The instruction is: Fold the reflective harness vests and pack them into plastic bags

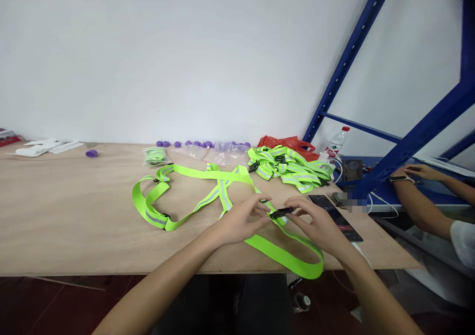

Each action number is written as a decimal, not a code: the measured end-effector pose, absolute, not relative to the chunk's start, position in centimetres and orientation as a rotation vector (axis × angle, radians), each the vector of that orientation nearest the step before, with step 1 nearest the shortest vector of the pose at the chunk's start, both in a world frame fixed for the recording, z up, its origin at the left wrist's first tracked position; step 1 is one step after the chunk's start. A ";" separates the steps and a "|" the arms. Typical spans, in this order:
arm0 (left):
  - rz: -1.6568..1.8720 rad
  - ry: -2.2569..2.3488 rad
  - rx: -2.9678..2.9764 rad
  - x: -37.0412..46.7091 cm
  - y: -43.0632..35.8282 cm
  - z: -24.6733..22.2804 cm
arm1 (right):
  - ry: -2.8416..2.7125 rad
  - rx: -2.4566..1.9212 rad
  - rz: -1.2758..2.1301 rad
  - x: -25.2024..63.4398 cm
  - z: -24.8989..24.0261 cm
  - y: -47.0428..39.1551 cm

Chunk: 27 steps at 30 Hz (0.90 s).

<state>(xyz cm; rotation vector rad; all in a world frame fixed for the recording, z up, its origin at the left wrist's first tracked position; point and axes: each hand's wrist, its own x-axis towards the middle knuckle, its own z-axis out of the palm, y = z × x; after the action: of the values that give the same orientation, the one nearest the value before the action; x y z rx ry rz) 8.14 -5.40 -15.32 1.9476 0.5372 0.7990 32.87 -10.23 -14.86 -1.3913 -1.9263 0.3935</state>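
A neon-yellow reflective harness (284, 260) with grey stripes and black fittings lies spread on the wooden table, one strap looping past its front edge. My left hand (241, 221) is closed on the harness strap beside a black plastic buckle (282, 213); its fingertips partly hide what they pinch. From the other side, my right hand (313, 223) pinches the buckle between thumb and fingers. Whether the buckle's halves are joined, I cannot tell. Beyond my right hand lies a heap of similar yellow straps (289, 167).
A phone (336, 217) lies right of my hands, near a blue metal rack (374, 174). Clear plastic bags (226, 154), a packed harness (155, 155) and a red bag (287, 144) sit toward the wall. Another person's arm (415, 201) is at far right.
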 end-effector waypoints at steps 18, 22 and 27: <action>0.503 1.617 2.279 -14.2 -8.6 -16.3 | -1.872 -1.578 0.383 40.7 -17.5 -11.2; 0.572 1.668 2.275 -14.4 -6.8 -14.9 | -1.898 -1.722 0.518 37.4 -15.0 -7.8; 0.559 1.851 2.416 -13.6 1.8 -12.2 | -2.073 -1.957 0.484 31.8 -14.7 -1.2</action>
<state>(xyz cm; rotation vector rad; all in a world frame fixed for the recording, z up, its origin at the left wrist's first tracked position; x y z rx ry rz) -13.56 1.78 -12.21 2.4163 1.8506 0.5593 31.85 -1.16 -14.74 -1.9569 -2.0728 0.4838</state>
